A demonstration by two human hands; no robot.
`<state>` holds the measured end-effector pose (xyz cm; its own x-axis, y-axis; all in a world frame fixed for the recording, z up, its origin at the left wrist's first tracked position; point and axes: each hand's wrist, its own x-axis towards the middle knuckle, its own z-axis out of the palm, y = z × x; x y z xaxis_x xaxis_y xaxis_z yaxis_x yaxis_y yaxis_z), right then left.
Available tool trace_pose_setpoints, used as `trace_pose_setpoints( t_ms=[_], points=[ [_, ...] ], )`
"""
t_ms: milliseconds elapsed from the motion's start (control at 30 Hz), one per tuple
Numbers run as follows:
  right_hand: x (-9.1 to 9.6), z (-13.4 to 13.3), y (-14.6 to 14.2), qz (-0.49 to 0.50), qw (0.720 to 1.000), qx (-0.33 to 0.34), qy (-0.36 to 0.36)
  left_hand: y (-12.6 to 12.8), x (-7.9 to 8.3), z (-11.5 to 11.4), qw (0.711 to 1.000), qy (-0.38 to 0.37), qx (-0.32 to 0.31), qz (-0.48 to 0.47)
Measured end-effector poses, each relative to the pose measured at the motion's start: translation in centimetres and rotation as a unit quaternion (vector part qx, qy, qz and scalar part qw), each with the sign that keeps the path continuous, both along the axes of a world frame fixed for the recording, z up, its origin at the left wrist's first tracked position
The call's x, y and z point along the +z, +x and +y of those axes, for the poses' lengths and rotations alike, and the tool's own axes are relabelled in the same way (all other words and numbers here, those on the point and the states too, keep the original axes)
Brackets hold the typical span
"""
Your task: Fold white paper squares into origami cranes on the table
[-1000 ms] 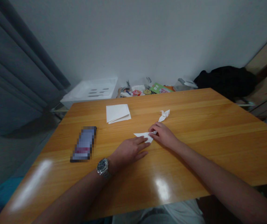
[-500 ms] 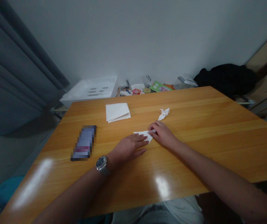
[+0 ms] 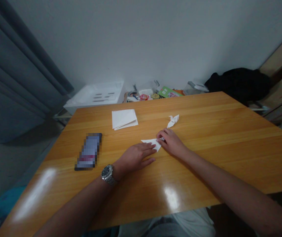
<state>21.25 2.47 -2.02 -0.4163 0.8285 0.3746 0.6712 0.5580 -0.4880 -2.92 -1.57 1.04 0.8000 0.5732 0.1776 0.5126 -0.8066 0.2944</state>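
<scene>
A small folded piece of white paper (image 3: pixel 157 146) lies on the wooden table (image 3: pixel 205 141) between my hands. My left hand (image 3: pixel 138 155) rests flat over its left part, fingers stretched out and pressing it down; a metal watch (image 3: pixel 108 174) is on that wrist. My right hand (image 3: pixel 170 140) pinches the paper's right end between thumb and fingers, and the fingers hide part of that end. Just beyond the right hand stands a folded paper bird (image 3: pixel 173 120), apart from it or nearly touching its fingertips.
Folded lined sheets (image 3: pixel 124 118) lie toward the back of the table. At the left is a phone (image 3: pixel 88 151) with a blurred screen. Behind the far edge are a white foam box (image 3: pixel 95 93), a green booklet (image 3: pixel 168 92) and a black cloth heap (image 3: pixel 239 84).
</scene>
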Motion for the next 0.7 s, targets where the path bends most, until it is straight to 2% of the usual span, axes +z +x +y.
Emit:
trace_pose_setpoints(
  t_ms=[300, 700],
  points=[
    [-0.15, 0.16, -0.05, -0.003, 1.0, -0.003, -0.003, 0.14, 0.17, -0.08, 0.999, 0.028, -0.005, 0.029],
    [-0.12, 0.11, 0.11, 0.013, 1.0, -0.001, -0.004, 0.52, 0.53, -0.21, 0.999, 0.024, -0.001, 0.04]
  ],
)
